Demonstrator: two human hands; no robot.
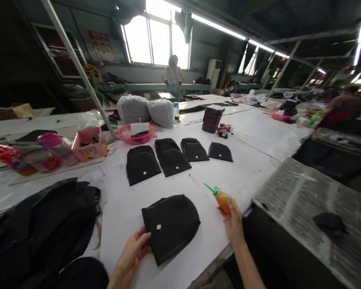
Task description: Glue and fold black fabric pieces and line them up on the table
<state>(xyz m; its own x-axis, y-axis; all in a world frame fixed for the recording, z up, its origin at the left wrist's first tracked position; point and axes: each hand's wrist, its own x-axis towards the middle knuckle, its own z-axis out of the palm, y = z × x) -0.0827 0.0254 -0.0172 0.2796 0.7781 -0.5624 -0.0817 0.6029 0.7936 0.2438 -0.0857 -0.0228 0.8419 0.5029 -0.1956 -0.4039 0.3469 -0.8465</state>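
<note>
A black, dome-shaped fabric piece [171, 224] with a small white square on it lies on the white table [258, 132] just in front of me. My left hand [135, 251] pinches its lower left edge, fingers closed on the cloth. My right hand [232, 218] is wrapped round a small orange glue bottle [221, 196] with a green nozzle, held above the table to the right of the piece. Several similar black pieces [172, 158] lie in a row further back.
A heap of black fabric [42, 224] lies at my left. A pink basket [136, 133], a pink box [88, 143], bottles and white bags stand behind the row. A grey board [315, 208] borders the table at right. Other people work in the distance.
</note>
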